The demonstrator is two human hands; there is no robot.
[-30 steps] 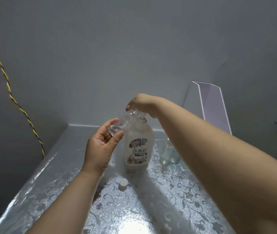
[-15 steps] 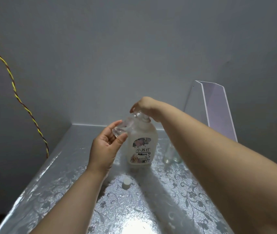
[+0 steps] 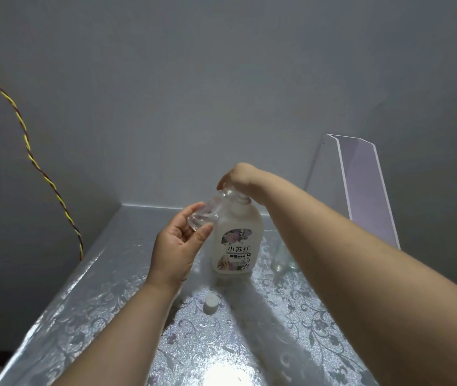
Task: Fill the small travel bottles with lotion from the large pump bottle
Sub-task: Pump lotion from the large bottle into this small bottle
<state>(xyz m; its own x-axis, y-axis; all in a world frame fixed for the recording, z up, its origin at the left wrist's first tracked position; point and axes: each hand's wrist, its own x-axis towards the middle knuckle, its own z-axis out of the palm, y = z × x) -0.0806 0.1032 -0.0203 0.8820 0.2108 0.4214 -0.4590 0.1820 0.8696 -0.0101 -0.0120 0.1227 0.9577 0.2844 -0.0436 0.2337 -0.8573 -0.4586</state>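
A large white pump bottle with a floral label stands upright on the silver patterned table. My right hand rests on top of its pump head, fingers curled over it. My left hand holds a small clear travel bottle, tilted with its mouth up under the pump spout. A small white cap lies on the table in front of the pump bottle. Another clear small bottle stands right of the pump bottle, partly hidden by my right forearm.
A white and lilac folded panel leans against the wall at the back right. A twisted yellow and red cable hangs along the left wall. Grey walls close in the table at the back and left.
The view has shifted slightly. Both hands hold the same grip, with my right hand staying on the pump head and the small bottle kept at the spout.
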